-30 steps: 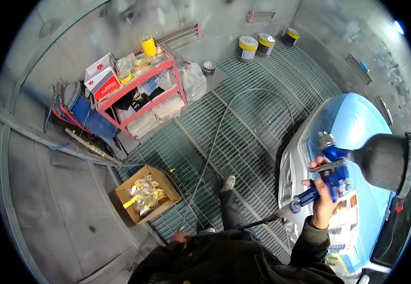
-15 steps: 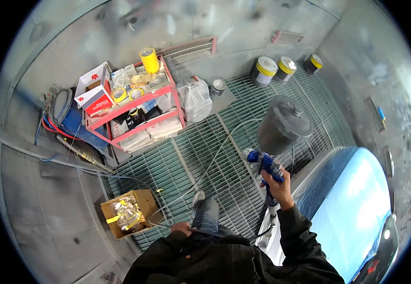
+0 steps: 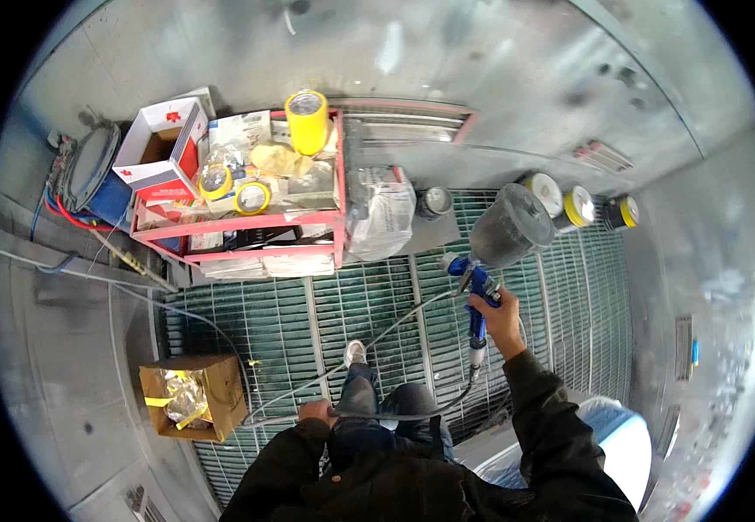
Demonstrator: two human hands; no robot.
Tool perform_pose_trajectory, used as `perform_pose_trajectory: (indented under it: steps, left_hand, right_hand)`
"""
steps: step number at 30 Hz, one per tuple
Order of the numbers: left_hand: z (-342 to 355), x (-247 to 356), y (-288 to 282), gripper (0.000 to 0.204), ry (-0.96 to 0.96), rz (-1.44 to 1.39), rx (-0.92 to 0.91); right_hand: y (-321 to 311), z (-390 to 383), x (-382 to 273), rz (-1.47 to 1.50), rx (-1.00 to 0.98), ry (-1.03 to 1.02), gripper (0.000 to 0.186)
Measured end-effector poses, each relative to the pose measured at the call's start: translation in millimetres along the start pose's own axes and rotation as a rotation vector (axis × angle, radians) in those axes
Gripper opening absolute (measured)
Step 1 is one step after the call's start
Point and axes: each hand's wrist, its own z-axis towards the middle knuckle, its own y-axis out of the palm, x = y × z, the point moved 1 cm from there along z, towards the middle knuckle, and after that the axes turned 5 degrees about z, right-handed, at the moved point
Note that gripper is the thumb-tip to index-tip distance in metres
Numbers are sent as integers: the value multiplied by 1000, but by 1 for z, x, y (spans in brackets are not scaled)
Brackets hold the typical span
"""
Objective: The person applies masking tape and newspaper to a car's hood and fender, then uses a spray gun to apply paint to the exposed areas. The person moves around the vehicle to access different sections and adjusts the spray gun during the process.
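My right hand [image 3: 501, 318] is wrapped round the grip of a blue spray gun [image 3: 479, 287], held out ahead of me to the right. A dark grey paint cup [image 3: 508, 230] sits on top of the gun, tilted a little. From the bottom of the grip runs a grey air hose [image 3: 412, 417], which crosses in front of my legs. Low at the centre left, my left hand [image 3: 316, 412] is closed round that hose. Beyond it the hose trails over the grating and loops up behind the gun.
A red cart [image 3: 342, 196] stands ahead left, bearing tape rolls, papers and an open box. Beside it are a plastic bag [image 3: 379, 213] and a can [image 3: 435, 203]. Several paint cans [image 3: 579, 207] line the wall. A cardboard box [image 3: 221, 396] is at left; a film-covered panel [image 3: 621, 444] at lower right.
My view has swung to the right, and the film-covered panel has dropped toward the lower edge. The spray gun now points at the cart side, still in my right hand; my left keeps the hose.
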Motion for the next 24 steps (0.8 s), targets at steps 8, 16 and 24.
perform_pose_trajectory:
  steps: [8, 16, 24]
  left_hand:
    - [17, 59, 1, 41, -202, -220, 183]
    - [-33, 175, 97, 34, -835, -513, 96]
    - [-10, 359, 202, 36, -1197, -978, -5]
  right_hand:
    - [61, 230, 128, -108, -154, 9, 22]
    - [191, 401, 325, -95, -173, -111, 28]
    - [278, 474, 374, -363, -245, -83, 33]
